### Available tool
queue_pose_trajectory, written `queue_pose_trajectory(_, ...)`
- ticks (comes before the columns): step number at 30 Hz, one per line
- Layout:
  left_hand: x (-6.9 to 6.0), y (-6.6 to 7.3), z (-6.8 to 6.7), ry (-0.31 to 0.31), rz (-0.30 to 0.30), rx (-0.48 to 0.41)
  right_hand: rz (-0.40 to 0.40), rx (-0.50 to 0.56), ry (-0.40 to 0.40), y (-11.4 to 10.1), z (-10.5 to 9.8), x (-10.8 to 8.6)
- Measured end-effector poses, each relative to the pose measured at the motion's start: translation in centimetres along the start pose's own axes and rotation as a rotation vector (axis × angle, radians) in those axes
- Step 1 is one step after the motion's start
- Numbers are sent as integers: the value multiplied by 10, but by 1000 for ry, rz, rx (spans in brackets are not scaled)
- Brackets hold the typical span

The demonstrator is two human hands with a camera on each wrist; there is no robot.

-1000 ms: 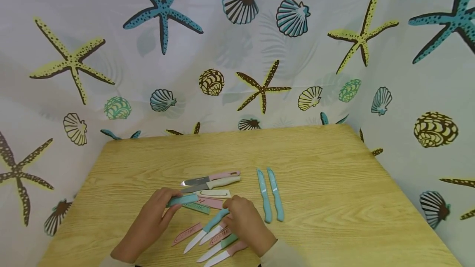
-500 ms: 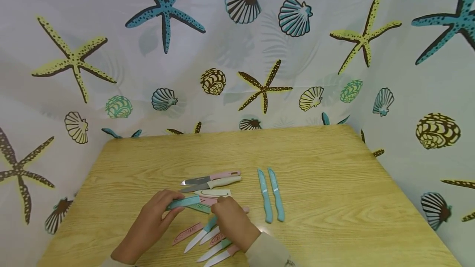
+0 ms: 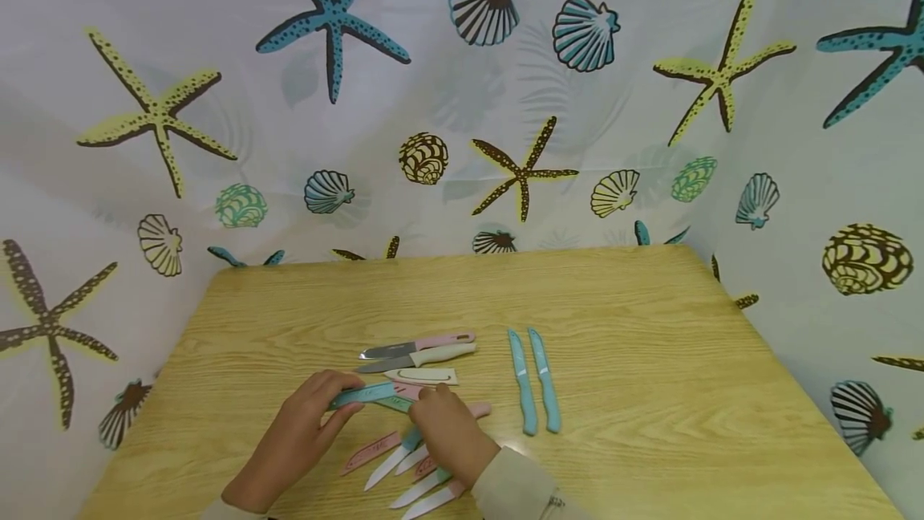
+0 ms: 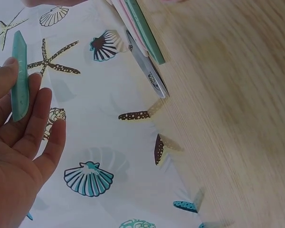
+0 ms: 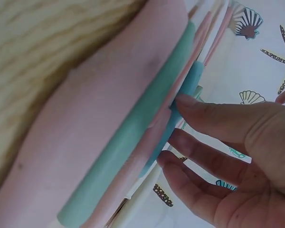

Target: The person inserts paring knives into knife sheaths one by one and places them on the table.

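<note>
My left hand (image 3: 303,420) pinches a light blue knife sheath (image 3: 375,392) between thumb and fingers, raised over the table; the left wrist view also shows this sheath (image 4: 20,76). To its right, my right hand (image 3: 451,433) is over a bunch of knives. In the right wrist view, its thumb and fingertips pinch the blue handle (image 5: 195,76) of a white-bladed knife (image 3: 384,468). Beside that lie other white-bladed knives, one with a green handle (image 5: 128,137). A pink sheath (image 3: 370,453) lies left of the blades. The right hand hides most handles in the head view.
Behind the hands lie a pink-handled knife (image 3: 433,342), a cream-handled knife (image 3: 440,354), a white sheath (image 3: 426,376) and a green sheath (image 3: 395,404). Two blue sheathed knives (image 3: 523,383) lie to the right on the wooden table (image 3: 650,359). A patterned cloth (image 3: 433,95) hangs behind.
My right hand has shifted left and now covers the blue handle that showed earlier. The left hand keeps the blue sheath almost in place. The head view has turned slightly.
</note>
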State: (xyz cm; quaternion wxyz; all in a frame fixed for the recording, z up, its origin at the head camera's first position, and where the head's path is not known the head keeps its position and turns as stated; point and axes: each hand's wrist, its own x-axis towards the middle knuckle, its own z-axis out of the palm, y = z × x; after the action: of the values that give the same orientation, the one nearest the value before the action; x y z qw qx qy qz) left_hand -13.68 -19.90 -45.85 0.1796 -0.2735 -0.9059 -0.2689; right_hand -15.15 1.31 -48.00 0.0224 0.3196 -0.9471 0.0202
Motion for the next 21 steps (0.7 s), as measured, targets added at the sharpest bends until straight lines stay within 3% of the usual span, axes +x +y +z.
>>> queue_pose_trajectory(21, -3, -5, 5, 4, 30, -4, -98, -180, -9, 4, 5, 3)
